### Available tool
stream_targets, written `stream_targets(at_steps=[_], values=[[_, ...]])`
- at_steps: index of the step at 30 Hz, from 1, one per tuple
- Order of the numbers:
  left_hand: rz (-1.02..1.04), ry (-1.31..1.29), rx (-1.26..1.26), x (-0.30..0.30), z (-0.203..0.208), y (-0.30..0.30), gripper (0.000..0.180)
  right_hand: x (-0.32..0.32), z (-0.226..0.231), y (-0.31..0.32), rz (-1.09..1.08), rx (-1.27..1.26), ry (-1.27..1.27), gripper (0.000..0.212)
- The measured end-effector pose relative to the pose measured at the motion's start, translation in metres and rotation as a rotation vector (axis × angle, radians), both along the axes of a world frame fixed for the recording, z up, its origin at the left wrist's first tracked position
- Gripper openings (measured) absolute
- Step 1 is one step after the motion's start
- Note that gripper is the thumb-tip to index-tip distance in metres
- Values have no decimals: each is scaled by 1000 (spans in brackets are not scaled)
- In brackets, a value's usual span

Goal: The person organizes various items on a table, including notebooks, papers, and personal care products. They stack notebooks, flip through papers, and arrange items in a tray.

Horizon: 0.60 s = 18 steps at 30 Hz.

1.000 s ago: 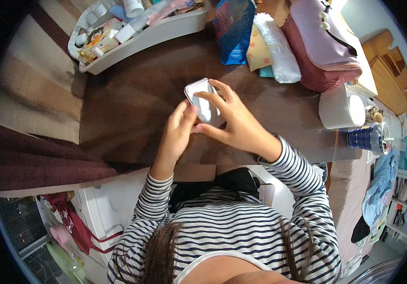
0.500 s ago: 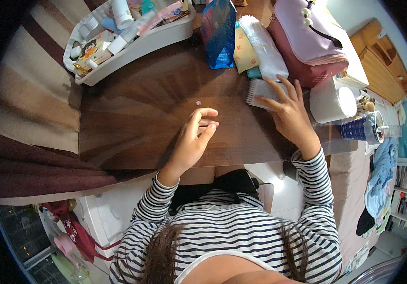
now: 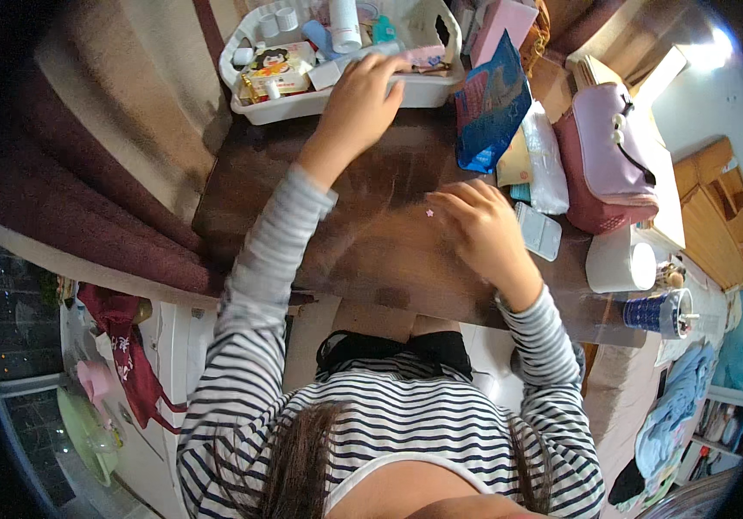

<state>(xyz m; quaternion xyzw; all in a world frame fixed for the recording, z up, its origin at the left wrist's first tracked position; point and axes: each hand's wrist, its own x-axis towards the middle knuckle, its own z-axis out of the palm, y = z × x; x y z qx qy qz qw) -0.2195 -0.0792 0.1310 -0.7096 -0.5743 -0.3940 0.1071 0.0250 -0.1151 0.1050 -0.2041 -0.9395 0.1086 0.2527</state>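
My left hand [image 3: 361,105] reaches over the near rim of the white plastic basket [image 3: 289,110]. Its thumb and fingers are apart, beside a pale tube [image 3: 326,74] and a pink patterned packet [image 3: 430,57]; whether it touches either I cannot tell. My right hand [image 3: 482,232] hovers low over the dark wooden table [image 3: 371,268], fingers loosely bent and spread, with nothing visible in them. A tiny pink star [image 3: 429,213] lies by its fingertips. To the right of that hand is a small spiral notepad [image 3: 539,232].
The basket also holds a white bottle [image 3: 345,26] and a cartoon-printed box [image 3: 278,67]. A blue pouch [image 3: 493,112], a plastic-wrapped bundle [image 3: 544,160], a pink-and-lilac bag [image 3: 605,160], a white paper roll [image 3: 622,264] and a blue cup [image 3: 657,313] line the right side.
My left hand has moved forward from the table to the basket. My right hand has left the notepad and moved left to the pink star. The view has shifted left.
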Motion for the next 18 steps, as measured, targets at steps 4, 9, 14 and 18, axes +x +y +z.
stream_targets(at_steps=[4,9,14,18], values=[[263,251,19,-39,-31,99,25,-56,1,-8,100,4,85,31],[198,163,87,-39,10,105,22,-52,-4,-15,90,-91,258,22],[-495,-1111,-346,16,29,9,22,-32,-4,1,-37,-1079,813,31],[-687,-1326,-749,44,-20,-84,32,-29,-14,1,205,-1626,944,50]])
